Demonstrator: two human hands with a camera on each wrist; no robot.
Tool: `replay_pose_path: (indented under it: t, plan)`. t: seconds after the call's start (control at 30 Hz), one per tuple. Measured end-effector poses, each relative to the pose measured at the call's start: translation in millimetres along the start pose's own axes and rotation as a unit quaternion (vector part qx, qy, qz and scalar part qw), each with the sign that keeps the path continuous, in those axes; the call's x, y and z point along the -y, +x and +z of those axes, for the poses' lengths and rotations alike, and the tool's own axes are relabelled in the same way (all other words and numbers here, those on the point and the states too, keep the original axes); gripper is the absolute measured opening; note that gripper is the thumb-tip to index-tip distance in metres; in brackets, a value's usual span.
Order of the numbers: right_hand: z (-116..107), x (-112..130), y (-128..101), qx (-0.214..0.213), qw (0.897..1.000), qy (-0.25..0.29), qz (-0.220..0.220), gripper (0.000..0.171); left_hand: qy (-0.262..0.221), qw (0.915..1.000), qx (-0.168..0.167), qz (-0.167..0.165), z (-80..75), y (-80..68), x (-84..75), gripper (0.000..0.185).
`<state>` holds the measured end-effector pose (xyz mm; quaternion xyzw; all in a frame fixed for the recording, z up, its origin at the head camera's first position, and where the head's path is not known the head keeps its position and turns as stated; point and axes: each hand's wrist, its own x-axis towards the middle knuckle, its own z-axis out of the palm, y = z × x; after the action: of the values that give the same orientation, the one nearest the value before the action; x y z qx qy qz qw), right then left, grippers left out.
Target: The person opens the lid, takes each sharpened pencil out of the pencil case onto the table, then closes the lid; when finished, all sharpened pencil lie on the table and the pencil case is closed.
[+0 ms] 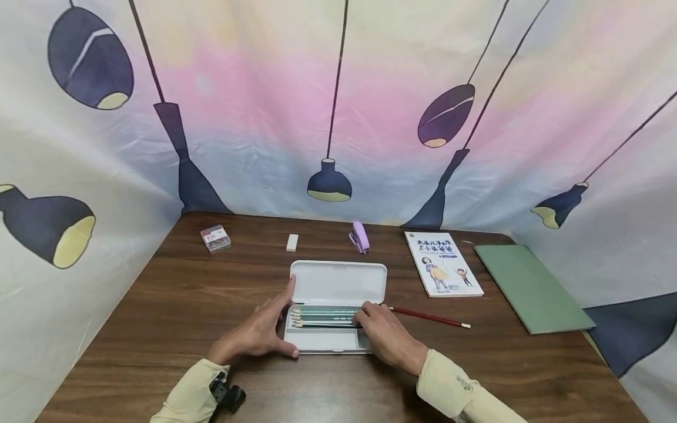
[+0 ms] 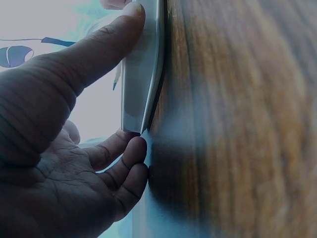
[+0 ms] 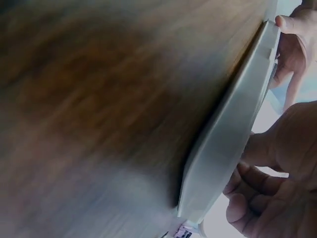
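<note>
A white pencil case (image 1: 338,283) lies with its lid raised on the table. Several green pencils (image 1: 317,315) lie side by side in its lower tray, the front one darker. At the case's left end, my left hand (image 1: 259,329) holds it, thumb on the front corner and fingers at the back by the hinge. Over the tray's right end, my right hand (image 1: 388,335) has its fingers bent down at the pencils' right ends and appears to pinch the dark one; its fingertips are partly hidden. In the right wrist view, the thumb reaches over the wall of the case (image 3: 223,139).
A dark red pencil (image 1: 431,317) lies right of the case. Behind stand a small clear box (image 1: 215,239), a white eraser (image 1: 292,242) and a purple stapler (image 1: 359,237). A picture book (image 1: 443,264) and a green folder (image 1: 534,288) lie at the right.
</note>
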<state>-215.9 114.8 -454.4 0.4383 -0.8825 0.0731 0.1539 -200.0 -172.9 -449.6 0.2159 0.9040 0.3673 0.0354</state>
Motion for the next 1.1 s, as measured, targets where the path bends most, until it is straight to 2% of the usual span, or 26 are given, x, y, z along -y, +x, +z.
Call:
replay_pose_path:
  t: [0.17, 0.33, 0.53, 0.73, 1.1]
  plan:
    - [0, 2, -2, -0.012, 0.999, 0.012, 0.032, 0.023, -0.009, 0.9999, 0.003, 0.001, 0.3, 0.3, -0.6, 0.133]
    - [-3, 2, 1, -0.067, 0.995, 0.048, 0.058, 0.02, -0.01, 0.9999, 0.001, 0.001, -0.8, 1.5, -0.4, 0.133]
    - [-10, 0, 4, -0.12, 0.984, 0.091, 0.096, 0.02, -0.004, 1.0, -0.003, 0.001, 0.2, 1.3, 0.1, 0.134]
    - [-12, 0, 3, -0.12, 0.98, 0.105, 0.115, 0.019, -0.005, 1.0, 0.002, -0.004, 1.3, 0.8, -0.7, 0.134]
    - [-19, -10, -4, -0.154, 0.977, 0.082, 0.12, 0.021, -0.004, 1.0, -0.001, -0.003, 1.0, 0.4, 0.8, 0.135]
